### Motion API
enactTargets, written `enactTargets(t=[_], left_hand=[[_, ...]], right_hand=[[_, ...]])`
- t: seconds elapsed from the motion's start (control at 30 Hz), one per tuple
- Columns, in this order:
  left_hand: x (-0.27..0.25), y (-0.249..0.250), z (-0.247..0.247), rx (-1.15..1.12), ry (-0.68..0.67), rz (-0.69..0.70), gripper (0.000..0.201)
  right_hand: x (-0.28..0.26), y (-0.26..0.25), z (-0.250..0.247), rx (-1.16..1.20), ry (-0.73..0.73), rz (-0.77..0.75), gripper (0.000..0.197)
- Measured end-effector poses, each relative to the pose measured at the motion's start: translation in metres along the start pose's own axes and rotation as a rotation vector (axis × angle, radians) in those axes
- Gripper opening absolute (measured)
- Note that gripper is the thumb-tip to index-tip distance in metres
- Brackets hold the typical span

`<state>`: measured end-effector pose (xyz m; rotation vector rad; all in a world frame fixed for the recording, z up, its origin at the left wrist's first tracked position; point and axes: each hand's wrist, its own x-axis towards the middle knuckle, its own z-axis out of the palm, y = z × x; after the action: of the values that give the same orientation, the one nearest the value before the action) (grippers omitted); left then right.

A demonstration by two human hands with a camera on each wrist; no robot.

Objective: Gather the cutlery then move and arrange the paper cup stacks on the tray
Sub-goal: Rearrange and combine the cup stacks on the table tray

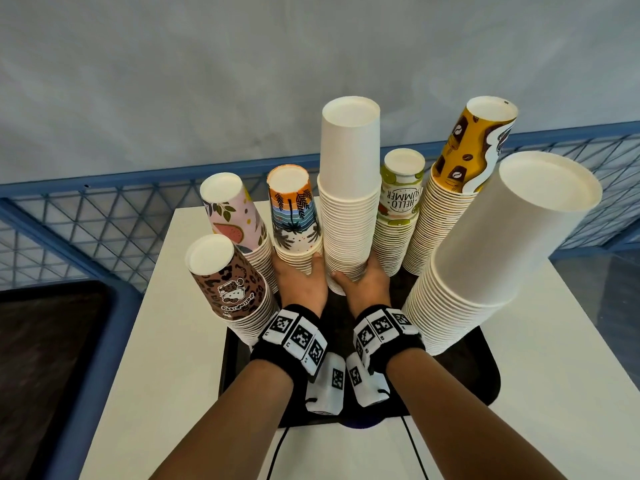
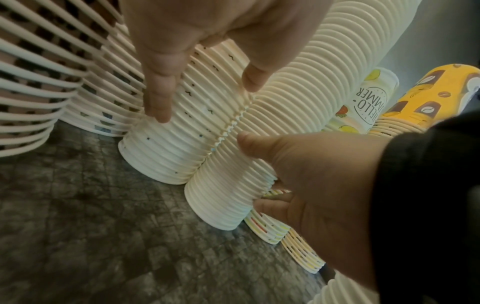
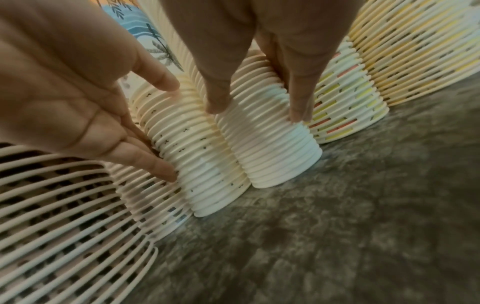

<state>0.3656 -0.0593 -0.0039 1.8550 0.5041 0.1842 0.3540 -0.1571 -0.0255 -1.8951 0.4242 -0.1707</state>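
Several upside-down paper cup stacks stand on a black tray [image 1: 462, 382]. My right hand [image 1: 360, 277] grips the base of the tall plain white stack [image 1: 348, 209], thumb on one side and fingers on the other, as the right wrist view shows for the right hand [image 3: 258, 110] and the white stack [image 3: 272, 152]. My left hand [image 1: 304, 280] holds the lower part of the palm-tree stack [image 1: 294, 216] between thumb and fingers. In the left wrist view the left hand [image 2: 205, 96] spans that stack [image 2: 166, 148], which touches the white stack [image 2: 228, 191]. No cutlery is in view.
Around them stand a leopard-print stack [image 1: 228, 282], a watermelon stack [image 1: 232, 216], a Hello Summer stack [image 1: 401, 199], a yellow coffee stack [image 1: 464, 161] and a wide white stack [image 1: 495, 258]. The tray lies on a white table [image 1: 166, 341]; a blue mesh rail [image 1: 104, 216] runs behind.
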Motion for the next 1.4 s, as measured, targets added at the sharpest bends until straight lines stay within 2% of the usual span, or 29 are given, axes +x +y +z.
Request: enactTargets(t=[0.2,0.4,0.63,0.8,0.93,1.07,1.13,1.2,1.27,1.33,1.4], left_hand=[[-0.004,0.003,0.001,-0.009,0.045,-0.096,0.077],[-0.008,0.01,0.0,-0.026,0.021,-0.207,0.069],[-0.007,0.013,-0.001,-0.024,0.004,-0.252,0.064],[-0.012,0.013,-0.006,-0.031,-0.046,-0.266,0.063],[-0.027,0.012,-0.015,0.086,-0.167,-0.234,0.049],[-0.057,0.019,-0.016,0.196,-0.345,-0.061,0.033],[-0.072,0.027,-0.014,0.21,-0.383,0.019,0.027],[-0.084,0.032,-0.015,0.195,-0.342,0.061,0.023],[-0.092,0.03,-0.024,0.16,-0.231,0.08,0.025],[-0.098,0.023,-0.039,0.145,-0.102,0.04,0.034],[-0.101,0.012,-0.056,0.16,0.028,-0.05,0.052]], right_hand=[[-0.002,-0.001,0.002,-0.104,0.024,0.048,0.079],[0.005,0.003,0.008,-0.083,0.053,0.049,0.072],[0.013,0.003,0.007,-0.108,0.047,0.058,0.066],[0.009,-0.002,0.005,-0.113,0.043,0.128,0.062],[-0.013,-0.003,-0.006,-0.139,-0.035,0.141,0.052],[-0.048,0.004,-0.025,-0.221,-0.204,0.147,0.049],[-0.066,0.013,-0.034,-0.274,-0.243,0.1,0.048],[-0.086,0.022,-0.047,-0.277,-0.246,0.068,0.046],[-0.104,0.03,-0.064,-0.283,-0.238,0.072,0.043],[-0.116,0.037,-0.081,-0.286,-0.209,0.093,0.037],[-0.123,0.044,-0.098,-0.297,-0.151,0.117,0.024]])
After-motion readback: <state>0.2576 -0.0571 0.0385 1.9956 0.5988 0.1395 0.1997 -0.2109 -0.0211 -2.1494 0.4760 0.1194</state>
